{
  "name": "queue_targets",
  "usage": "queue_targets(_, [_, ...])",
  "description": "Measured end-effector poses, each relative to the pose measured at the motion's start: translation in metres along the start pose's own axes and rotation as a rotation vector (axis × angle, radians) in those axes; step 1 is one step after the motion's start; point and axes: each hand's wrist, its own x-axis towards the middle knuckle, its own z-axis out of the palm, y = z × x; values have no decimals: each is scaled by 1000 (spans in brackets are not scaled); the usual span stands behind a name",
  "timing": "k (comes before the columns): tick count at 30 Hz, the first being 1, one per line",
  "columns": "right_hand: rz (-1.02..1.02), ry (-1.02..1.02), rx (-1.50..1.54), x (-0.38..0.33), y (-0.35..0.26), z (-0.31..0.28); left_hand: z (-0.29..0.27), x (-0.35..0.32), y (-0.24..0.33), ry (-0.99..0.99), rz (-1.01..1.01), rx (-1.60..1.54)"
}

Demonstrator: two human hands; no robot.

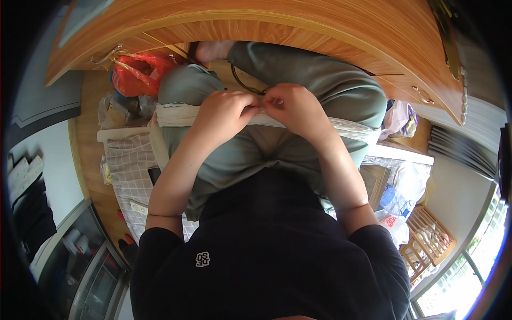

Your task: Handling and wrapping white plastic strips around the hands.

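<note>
1. Spanning the far side of the workplace, a curved wooden desk [256, 15] stands in front of the seated person, with drawers below its top.
2. Grey-green trousers [346, 98] cover the folded legs, and the lap serves as the work surface. Judged adequate, provided both thighs are held level and motionless.
3. A checked cloth [128, 165] lies at the person's left, apart from both hands.
4. The bundle of pale strands [178, 116] lies across both thighs, passing under the wrists and hands. Its strands run roughly parallel, looser toward the right end. Recommended: leave the bulk flat and lift only what is being worked, since loose strands would likely snag.
5. A red plastic bag [141, 72] sits beyond the left knee, not touched.
6. The left hand [226, 109] is above the middle of the bundle, thumb and forefinger brought together, apparently pinching fine strands.
7. The right hand [293, 106] faces it just beside, fingers curled, thumb and forefinger likewise closed, apparently on the same strands. The number held is too small to tell.
8. Handling advice: pinch close to the working point, apply light, even tension from both sides, and avoid jerking.
</note>
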Motion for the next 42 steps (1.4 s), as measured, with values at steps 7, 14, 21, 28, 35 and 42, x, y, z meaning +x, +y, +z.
queue_targets(7, [-12,-19,-26,-1,0,-1,-5,4,3,-16,-48,-31])
queue_targets(14, [-69,-49,-86,-1,2,-1,-4,3,4,5,-34,-65])
queue_targets(21, [-114,38,-89,-1,-2,-2,-2,3,4,14,-46,-69])
queue_targets(28, [-123,80,-63,-1,-4,-2,0,4,4,9,-60,-61])
queue_targets(35, [-145,99,-84,0,-6,-3,-4,6,7,17,-55,-52])
queue_targets(42, [-187,175,-27,0,-10,-7,-7,7,7,-97,-68,-10])
